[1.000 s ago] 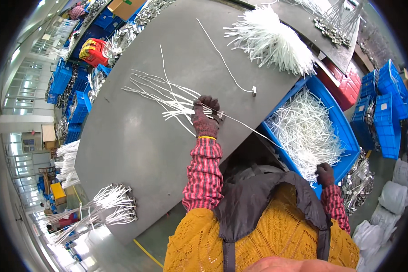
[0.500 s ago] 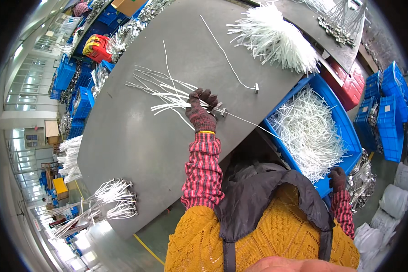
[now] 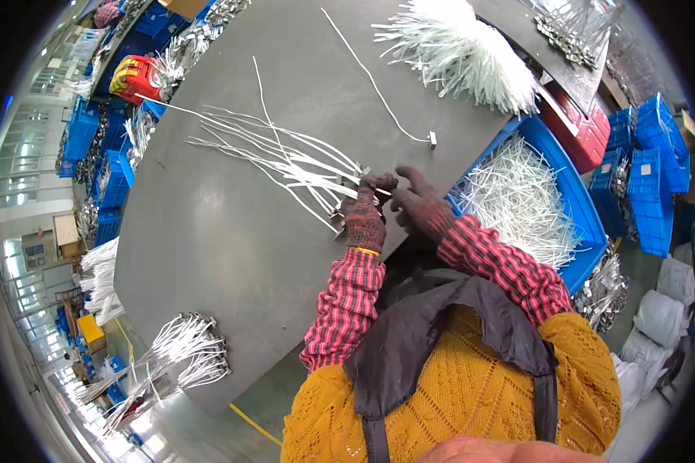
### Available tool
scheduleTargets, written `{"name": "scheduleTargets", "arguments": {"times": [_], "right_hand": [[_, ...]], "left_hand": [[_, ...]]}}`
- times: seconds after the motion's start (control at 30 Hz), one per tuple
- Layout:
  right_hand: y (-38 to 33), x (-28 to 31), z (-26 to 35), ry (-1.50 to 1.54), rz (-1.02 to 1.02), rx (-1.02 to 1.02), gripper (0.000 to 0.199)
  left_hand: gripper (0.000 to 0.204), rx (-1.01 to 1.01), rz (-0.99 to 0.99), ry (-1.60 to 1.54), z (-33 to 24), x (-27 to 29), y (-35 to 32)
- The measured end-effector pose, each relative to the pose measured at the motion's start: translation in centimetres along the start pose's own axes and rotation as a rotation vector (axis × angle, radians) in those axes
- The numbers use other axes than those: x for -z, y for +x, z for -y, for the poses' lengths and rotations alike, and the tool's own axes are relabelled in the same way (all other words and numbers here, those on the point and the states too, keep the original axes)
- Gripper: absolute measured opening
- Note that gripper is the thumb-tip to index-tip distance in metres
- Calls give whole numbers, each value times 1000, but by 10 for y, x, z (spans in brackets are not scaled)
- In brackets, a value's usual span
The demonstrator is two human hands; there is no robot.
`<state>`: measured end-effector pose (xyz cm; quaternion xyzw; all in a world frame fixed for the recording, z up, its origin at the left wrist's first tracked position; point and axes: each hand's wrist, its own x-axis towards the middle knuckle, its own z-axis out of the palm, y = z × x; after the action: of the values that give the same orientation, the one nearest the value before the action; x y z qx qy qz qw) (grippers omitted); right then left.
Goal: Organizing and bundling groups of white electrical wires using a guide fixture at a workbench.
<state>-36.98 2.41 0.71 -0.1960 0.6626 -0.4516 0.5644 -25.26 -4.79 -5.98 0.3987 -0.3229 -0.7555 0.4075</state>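
1. Hands are met at the near edge of the grey table. Both are gloved in dark knit, with red plaid sleeves behind.
2. Left hand is seen with fingers curled shut over the gathered ends of a fan of white cords. The cords are spread across the tabletop up and to the left, and small metal end pieces are clustered under the glove.
3. Right hand is held just beside the left, fingers partly spread and the tips touching the same cord ends. Whether anything is pinched there cannot be told.
4. One single white cord with a metal tip is lying apart, further up the table, touched by neither hand.
5. Blue bin of loose white cords is set just right of the right forearm. A bushy heap of white strands is piled beyond it at the far edge, and finished bundles are laid at the lower left corner of the table.
6. Risk, as judged: the grip is taken right at the table edge, so a slackened left hand could let the ends slide off and the fan be scattered.
7. Risk, as judged: crossed cords in the fan could be snagged and tangled if one is drawn out sideways.
8. Risk, as judged: thick gloves blunt feel, so a small metal piece could be dropped unnoticed.
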Motion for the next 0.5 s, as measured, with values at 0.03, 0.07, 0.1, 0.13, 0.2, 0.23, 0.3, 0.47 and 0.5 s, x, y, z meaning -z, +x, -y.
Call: {"name": "scheduleTargets", "arguments": {"times": [0.03, 0.07, 0.1, 0.13, 0.2, 0.23, 0.3, 0.47, 0.5], "right_hand": [[10, -13, 10, -7, 3, -1, 62], [20, -27, 18, -102, -3, 15, 63], [28, -35, 24, -197, -11, 32, 64], [33, -40, 33, -205, -13, 33, 64], [42, -41, 49, -434, 209, -20, 66], [70, -16, 13, -693, 43, 354, 63], [107, 40, -13, -973, -246, 747, 59], [128, 101, -11, -1433, -64, 449, 53], [150, 135, -41, -1124, -58, 332, 48]], "left_hand": [[36, -1, -5, -6, -1, 6, 3], [36, 39, -124, 174, -1, 17, 7], [37, 82, -242, 354, -1, 28, 11], [37, 82, -242, 346, -6, 41, 17], [37, 76, -187, 541, -24, 71, 28], [36, 117, -216, 505, -45, 60, 25], [33, 123, -286, 419, -77, 67, 17], [24, 4, -338, 160, -90, 85, 15], [24, 18, -230, 119, -89, 70, 15]]}}
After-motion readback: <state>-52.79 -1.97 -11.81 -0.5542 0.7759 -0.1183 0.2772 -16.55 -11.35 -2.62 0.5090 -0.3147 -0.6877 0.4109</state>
